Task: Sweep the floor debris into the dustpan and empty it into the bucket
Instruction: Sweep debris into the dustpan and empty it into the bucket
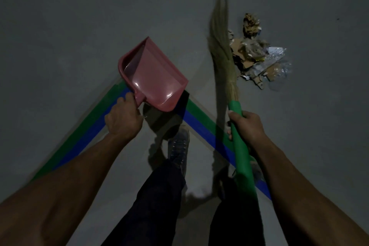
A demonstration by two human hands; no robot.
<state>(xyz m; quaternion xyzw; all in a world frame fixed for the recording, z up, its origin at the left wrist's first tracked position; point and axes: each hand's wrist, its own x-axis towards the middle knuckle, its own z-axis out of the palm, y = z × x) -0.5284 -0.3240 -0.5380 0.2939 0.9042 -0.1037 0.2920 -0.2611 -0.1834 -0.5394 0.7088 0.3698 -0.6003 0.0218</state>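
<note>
Now we grip the pink dustpan [151, 74] by its handle in our left hand [122, 119], fingers wrapped tight, pan raised above the grey floor [60, 26]. Our right hand [246, 126] curls round the green handle of the broom [222, 54], its bristles just left of the debris [257, 54] heaped on the floor. Green and blue tape [89, 126] runs beneath.

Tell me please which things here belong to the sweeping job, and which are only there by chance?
For the job:
- pink dustpan, held by the left hand
- broom, held by the right hand
- debris pile on the floor

Only there:
- green and blue floor tape
- the person's shoe

No bucket is in view.
</note>
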